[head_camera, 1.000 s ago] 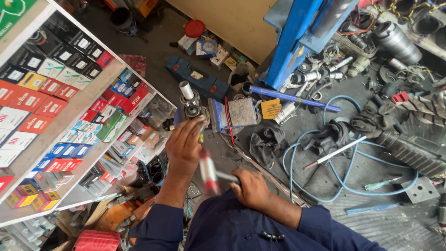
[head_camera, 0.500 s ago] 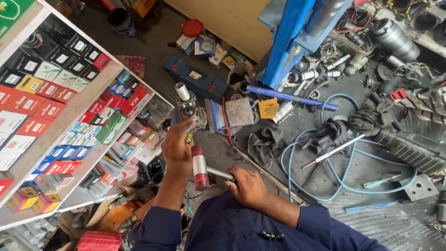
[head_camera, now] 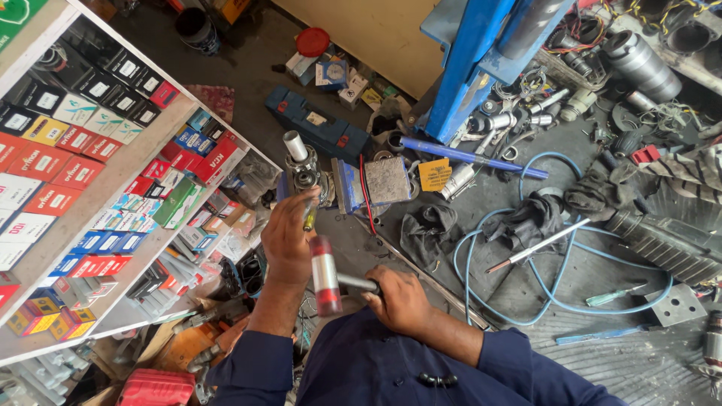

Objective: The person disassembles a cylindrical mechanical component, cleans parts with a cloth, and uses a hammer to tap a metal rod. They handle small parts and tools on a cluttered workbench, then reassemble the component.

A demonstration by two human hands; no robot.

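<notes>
My left hand (head_camera: 287,234) is closed on a small yellow-handled tool (head_camera: 309,219), its tip pointing up at a grey metal part with a round shaft (head_camera: 299,162). That part sits by a blue vise (head_camera: 347,185) on the bench. Just behind the left wrist, my right hand (head_camera: 398,298) grips the metal handle of a hammer (head_camera: 325,275). The hammer has a cylindrical head, silver with red ends. Both forearms are in dark blue sleeves.
Shelves of small coloured boxes (head_camera: 90,188) run along the left. A blue press frame (head_camera: 470,68), a blue hose (head_camera: 481,256), dark rags (head_camera: 429,229), a long rod (head_camera: 538,245), a blue tool case (head_camera: 320,128) and several metal parts crowd the bench.
The hammer head has shifted slightly left, closer to my left wrist, and looks steadier than a second ago. My left hand stays on the yellow-handled tool at the metal part.
</notes>
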